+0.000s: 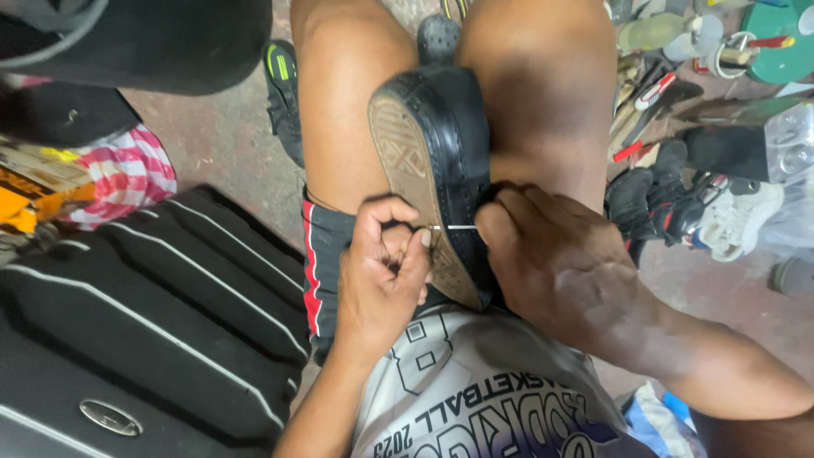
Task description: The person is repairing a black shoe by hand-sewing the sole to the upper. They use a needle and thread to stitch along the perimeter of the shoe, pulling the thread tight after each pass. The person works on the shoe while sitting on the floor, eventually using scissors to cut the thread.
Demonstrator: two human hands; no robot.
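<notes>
Black leather shoe with tan rubber sole [441, 161], wedged between knees: stiff, light, best gripped at the upper. Left hand [386, 271] pinched on thin steel needle [458, 227] at sole edge; right hand [551, 254] clamped on shoe's upper.

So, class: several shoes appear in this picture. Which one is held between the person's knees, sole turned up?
The black leather shoe with the tan sole, gripped by both hands. The other shoes lie loose on the floor at right.
</notes>
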